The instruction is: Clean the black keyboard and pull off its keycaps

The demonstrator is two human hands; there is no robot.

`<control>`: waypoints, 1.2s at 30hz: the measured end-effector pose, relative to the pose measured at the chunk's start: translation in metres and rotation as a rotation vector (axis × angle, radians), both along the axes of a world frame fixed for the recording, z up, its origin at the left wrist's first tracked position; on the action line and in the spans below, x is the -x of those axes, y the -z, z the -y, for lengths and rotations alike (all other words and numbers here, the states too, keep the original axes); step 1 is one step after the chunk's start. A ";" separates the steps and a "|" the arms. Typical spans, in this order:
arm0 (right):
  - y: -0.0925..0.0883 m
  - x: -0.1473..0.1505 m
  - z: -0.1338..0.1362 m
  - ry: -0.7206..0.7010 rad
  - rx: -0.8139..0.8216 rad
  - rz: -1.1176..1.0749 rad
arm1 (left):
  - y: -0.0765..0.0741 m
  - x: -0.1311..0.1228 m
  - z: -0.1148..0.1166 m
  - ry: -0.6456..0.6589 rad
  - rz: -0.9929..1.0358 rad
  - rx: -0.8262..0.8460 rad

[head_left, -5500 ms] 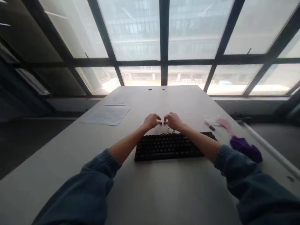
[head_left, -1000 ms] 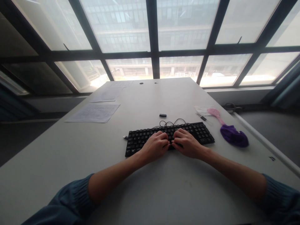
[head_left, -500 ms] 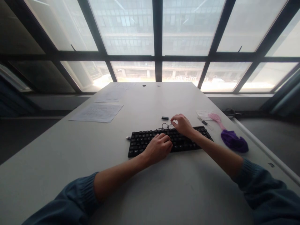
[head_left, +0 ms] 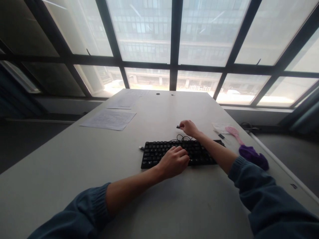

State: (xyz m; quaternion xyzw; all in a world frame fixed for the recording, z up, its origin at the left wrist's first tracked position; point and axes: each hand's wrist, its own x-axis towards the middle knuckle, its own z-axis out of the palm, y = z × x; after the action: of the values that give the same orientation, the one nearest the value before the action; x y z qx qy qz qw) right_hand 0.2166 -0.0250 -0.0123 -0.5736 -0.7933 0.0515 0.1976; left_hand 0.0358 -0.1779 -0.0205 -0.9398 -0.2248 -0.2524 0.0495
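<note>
A black keyboard (head_left: 159, 153) lies on the pale table (head_left: 74, 166), its thin black cable (head_left: 181, 136) curled behind it. My left hand (head_left: 174, 162) rests on the keyboard's front middle with fingers curled. My right hand (head_left: 189, 127) reaches beyond the keyboard, its fingers pinched on a small black plug-like piece (head_left: 177, 126) lying on the table. Whether that piece is lifted off the table I cannot tell.
Printed paper sheets (head_left: 108, 119) lie at the far left of the table. At the right sit a pink brush (head_left: 233, 132), a purple cloth (head_left: 253, 156), a clear wrapper (head_left: 218, 126) and a small dark item (head_left: 220, 135). Large windows stand behind.
My right hand left the keyboard, moved forward and closed on the small black piece. My left hand stayed on the keys. The view shifted slightly.
</note>
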 end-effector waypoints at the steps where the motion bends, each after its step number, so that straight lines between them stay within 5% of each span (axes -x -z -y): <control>1: -0.002 -0.004 0.007 -0.012 -0.032 -0.037 | 0.000 0.000 0.000 -0.002 -0.004 0.005; 6: -0.003 -0.039 0.076 -0.211 -0.274 -0.401 | 0.001 0.000 -0.001 -0.006 -0.013 0.041; 13: 0.021 -0.080 0.169 -0.369 -0.265 -0.406 | 0.003 -0.005 0.001 -0.030 0.023 0.077; 36: 0.030 -0.078 0.168 -0.454 -0.227 -0.300 | 0.005 -0.014 0.003 -0.030 -0.081 0.114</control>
State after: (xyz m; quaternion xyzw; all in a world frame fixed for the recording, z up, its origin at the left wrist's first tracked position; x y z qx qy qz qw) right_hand 0.2941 -0.1930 -0.0423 -0.3414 -0.8640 0.0895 0.3590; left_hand 0.0494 -0.1810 -0.0258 -0.9472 -0.2506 -0.1999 0.0085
